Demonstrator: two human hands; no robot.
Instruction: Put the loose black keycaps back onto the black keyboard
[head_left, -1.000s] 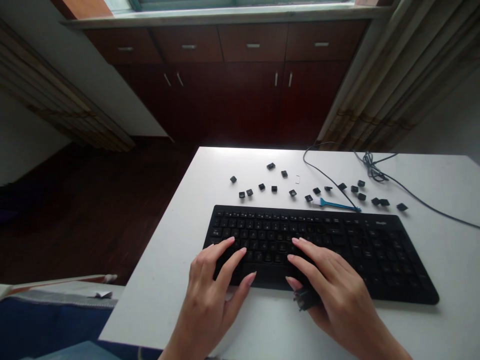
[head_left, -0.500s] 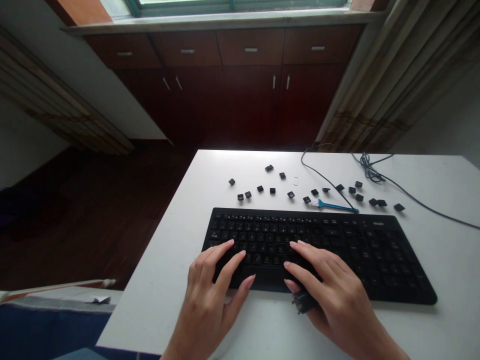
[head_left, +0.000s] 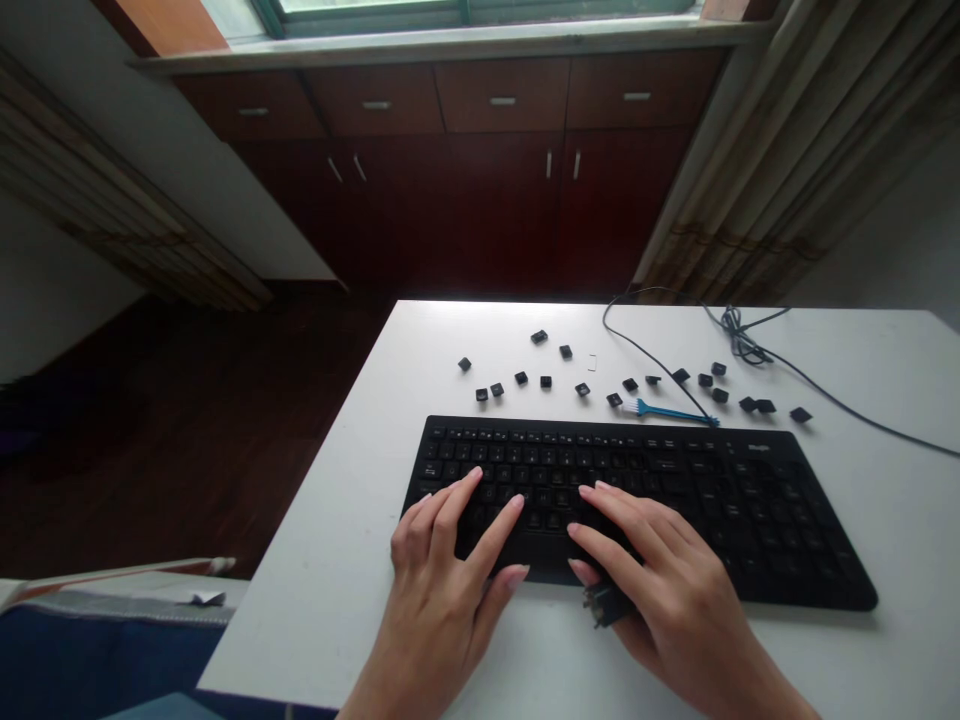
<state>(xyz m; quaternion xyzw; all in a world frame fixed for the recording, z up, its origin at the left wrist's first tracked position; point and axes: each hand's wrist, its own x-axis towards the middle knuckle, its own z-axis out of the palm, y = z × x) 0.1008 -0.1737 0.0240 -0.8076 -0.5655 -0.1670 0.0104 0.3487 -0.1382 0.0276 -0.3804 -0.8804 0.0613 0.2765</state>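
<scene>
White tabletop (head_left: 300, 640), near edge, supporting 2 hands at the bottom of the view. Left hand (head_left: 446, 590): spread wide, fingertips (head_left: 474, 477) on the keys and thumb (head_left: 517, 574) at the lower keyboard edge; nothing is visibly held. It has just shifted toward 1 o'clock across the keys, while the right hand's position is nearly unchanged. Right hand (head_left: 671, 570): fingertips (head_left: 585, 490) on the keys at 11 o'clock from the palm, lower fingers curled narrowly around a small black connector (head_left: 607, 605). The connector lies at 9 o'clock from the palm, partly hidden by the fingers, just beyond the keyboard's bottom edge. Black keyboard (head_left: 637, 460): flat on the table, directly under both sets of fingertips. Beyond it at 12 o'clock: about 18 loose black keycaps (head_left: 545, 382), a blue brush (head_left: 667, 412) with white bristles, and a black cable (head_left: 652, 355) ending in a coiled bundle (head_left: 742, 348) at 1 o'clock. Farthest, at 12 o'clock: dark wooden drawers (head_left: 502, 100) beneath a window sill (head_left: 450, 45); a striped curtain (head_left: 750, 150) hangs at 1 o'clock.
</scene>
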